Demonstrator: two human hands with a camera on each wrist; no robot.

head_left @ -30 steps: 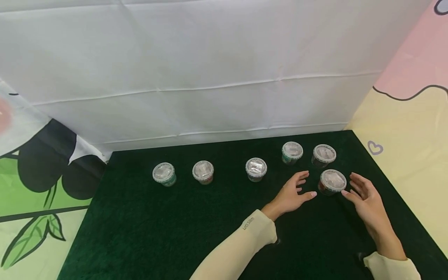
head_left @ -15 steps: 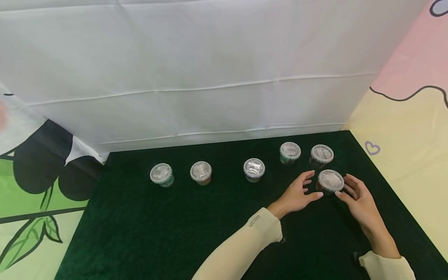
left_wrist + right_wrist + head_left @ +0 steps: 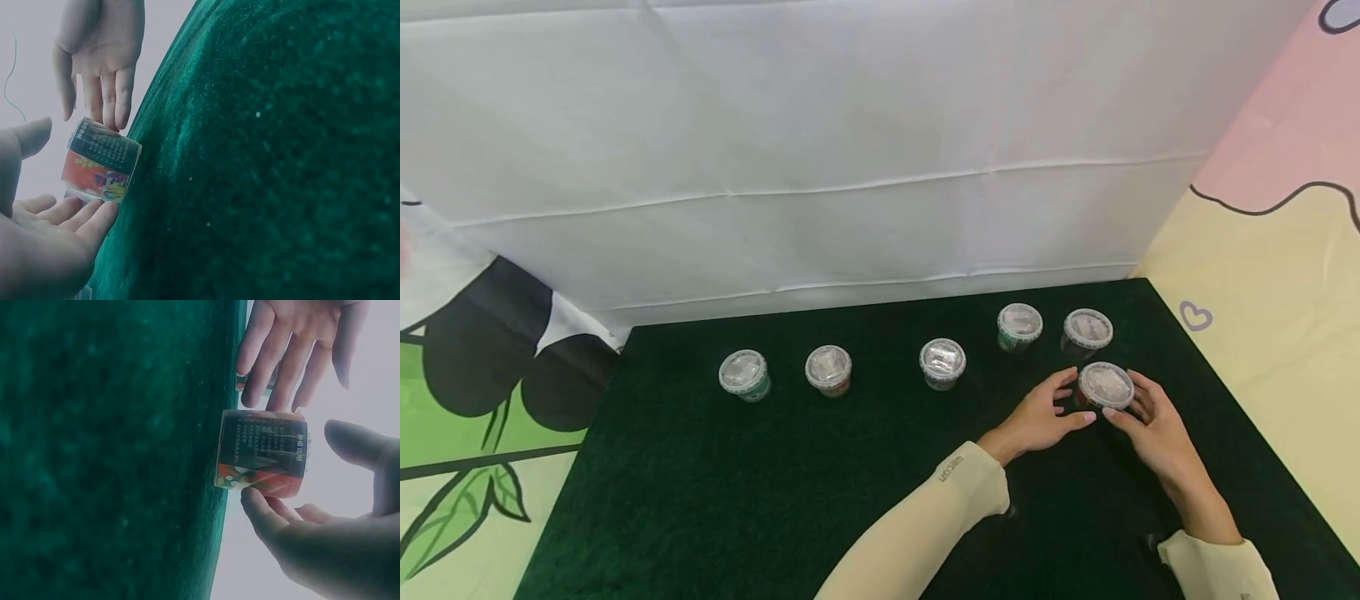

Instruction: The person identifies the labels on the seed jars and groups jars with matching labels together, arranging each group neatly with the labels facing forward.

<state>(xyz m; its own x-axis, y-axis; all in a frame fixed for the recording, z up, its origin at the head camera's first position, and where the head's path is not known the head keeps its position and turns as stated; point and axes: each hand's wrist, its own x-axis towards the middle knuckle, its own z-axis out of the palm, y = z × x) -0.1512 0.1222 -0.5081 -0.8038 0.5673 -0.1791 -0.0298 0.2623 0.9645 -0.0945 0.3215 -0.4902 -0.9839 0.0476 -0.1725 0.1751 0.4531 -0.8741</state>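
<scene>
A small lidded plastic cup [image 3: 1107, 386] stands at the right of the green cloth, between my two hands. Its label [image 3: 103, 162] shows dark green and red areas with pale printing. My left hand [image 3: 1037, 414] is at its left side, fingers extended and fingertips at the cup wall. On the opposite side my right hand [image 3: 1156, 433] has its fingers against the cup [image 3: 262, 453]. Both thumbs stand apart from the wall in the wrist views, on the near side in the head view. Neither hand wraps round the cup.
Just behind are two more lidded cups, one dark [image 3: 1087, 332] and one greenish [image 3: 1019, 327]. Farther left stand three others: a silvery-topped cup [image 3: 942, 362], a reddish cup [image 3: 828, 369] and a teal cup [image 3: 745, 374]. A white cloth wall [image 3: 850, 233] rises behind the table.
My right hand has moved left and in against the cup. The left hand has come slightly right toward it. The whole head view has shifted a little; the other cups stay put.
</scene>
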